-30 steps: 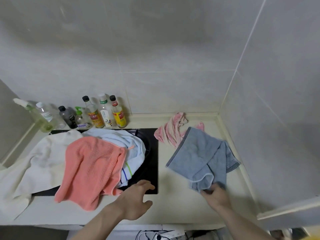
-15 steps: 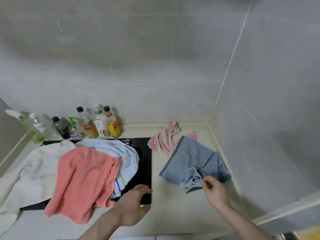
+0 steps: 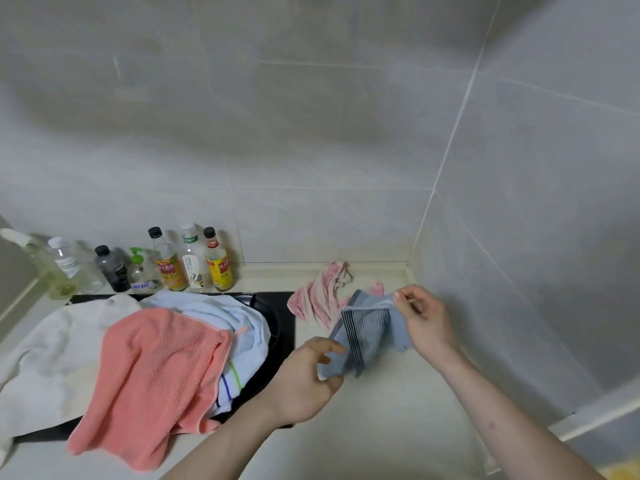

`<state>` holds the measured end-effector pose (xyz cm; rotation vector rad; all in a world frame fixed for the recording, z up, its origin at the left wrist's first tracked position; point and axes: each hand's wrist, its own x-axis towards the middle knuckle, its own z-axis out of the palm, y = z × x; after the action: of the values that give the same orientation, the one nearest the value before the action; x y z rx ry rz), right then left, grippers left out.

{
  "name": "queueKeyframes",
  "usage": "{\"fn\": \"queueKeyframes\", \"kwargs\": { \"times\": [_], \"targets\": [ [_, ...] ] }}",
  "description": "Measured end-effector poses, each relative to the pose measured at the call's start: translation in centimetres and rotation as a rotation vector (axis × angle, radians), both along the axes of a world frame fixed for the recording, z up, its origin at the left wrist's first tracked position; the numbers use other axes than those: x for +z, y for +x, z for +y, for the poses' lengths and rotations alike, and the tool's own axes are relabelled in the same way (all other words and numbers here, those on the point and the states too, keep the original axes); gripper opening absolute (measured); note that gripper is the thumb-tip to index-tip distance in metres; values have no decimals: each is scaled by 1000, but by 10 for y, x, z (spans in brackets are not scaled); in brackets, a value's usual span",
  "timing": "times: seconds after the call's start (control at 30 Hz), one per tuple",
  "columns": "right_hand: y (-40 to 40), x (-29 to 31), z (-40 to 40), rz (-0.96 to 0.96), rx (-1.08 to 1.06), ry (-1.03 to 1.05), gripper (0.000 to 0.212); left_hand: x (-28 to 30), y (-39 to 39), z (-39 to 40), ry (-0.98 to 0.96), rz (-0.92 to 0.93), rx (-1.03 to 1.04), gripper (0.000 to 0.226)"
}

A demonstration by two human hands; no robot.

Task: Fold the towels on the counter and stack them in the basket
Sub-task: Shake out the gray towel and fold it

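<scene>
While the left hand (image 3: 304, 379) pinches the blue towel (image 3: 367, 336) low, I see the right hand (image 3: 424, 320) pinching its top corner.

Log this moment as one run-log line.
stage: opening out first towel | left hand: pinches blue-grey towel near corner | right hand: pinches far edge | basket: not in view

Seven bottles (image 3: 194, 261) line the tiled wall (image 3: 311, 133) behind a black stovetop (image 3: 280, 306).
</scene>
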<state>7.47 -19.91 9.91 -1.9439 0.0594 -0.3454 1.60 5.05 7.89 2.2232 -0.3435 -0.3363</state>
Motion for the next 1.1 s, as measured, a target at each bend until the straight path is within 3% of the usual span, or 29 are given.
{"fn": "queueKeyframes", "kwargs": {
  "times": [0.2,0.23,0.33,0.37,0.47,0.63,0.8,0.9,1.0,1.03,1.1],
  "targets": [
    [-11,34,27,8,185,1,19,12,13,-7,-185,-69,229,92],
    [-13,37,31,8,202,5,22,11,19,-5,-156,-108,249,85],
    [-17,38,36,35,229,-32,23,14,28,4,-84,-237,226,17],
    [-19,37,36,48,221,-55,22,18,26,6,-79,-253,203,9],
    [-20,25,30,60,121,-192,21,26,19,12,-135,-211,173,28],
    [-38,5,31,151,32,-264,15,42,6,11,-550,90,344,9],
    [-100,11,61,364,338,-90,13,59,-3,18,-834,195,537,20],
    [-121,10,77,462,469,-122,39,69,-10,17,-898,240,540,30],
    [-121,4,91,470,396,-133,70,74,-17,15,-904,285,408,43],
    [-118,-1,94,459,357,-164,69,75,-19,15,-876,292,365,40],
    [-112,-12,94,418,277,-268,38,77,-20,16,-807,279,304,31]
  ]
}}
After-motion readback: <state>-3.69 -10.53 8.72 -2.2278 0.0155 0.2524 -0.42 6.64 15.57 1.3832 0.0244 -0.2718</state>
